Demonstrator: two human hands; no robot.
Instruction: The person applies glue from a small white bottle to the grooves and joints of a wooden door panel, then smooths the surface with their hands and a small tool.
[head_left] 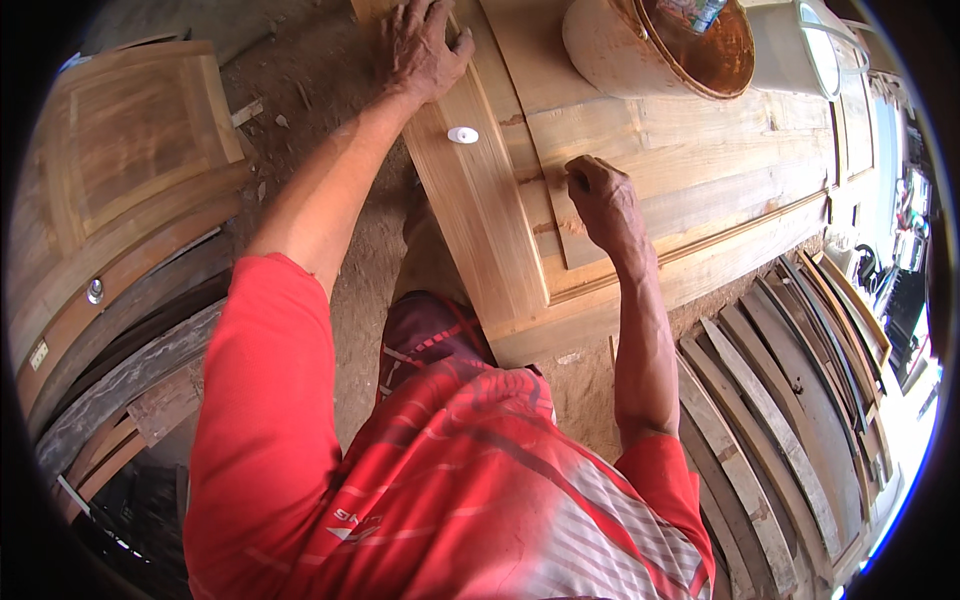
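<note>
A wooden panel door [480, 200] lies in front of me, with raised panels and a smooth border strip. My left hand [425, 55] rests on the strip at its far left edge, fingers spread and thumb apart. Over the middle panel is my right hand [603, 200], its fingers curled closed; whatever they may hold is hidden. A small white oval piece [462, 135] sits on the strip, between my two hands and nearer the left one.
A brown-stained bucket [605, 50] stands on the door's far part, with a printed packet [690, 12] inside. A white bucket [785, 50] is beside it. Another wooden door [140, 130] lies at left. Stacked boards [770, 400] lie at right on the dirt floor.
</note>
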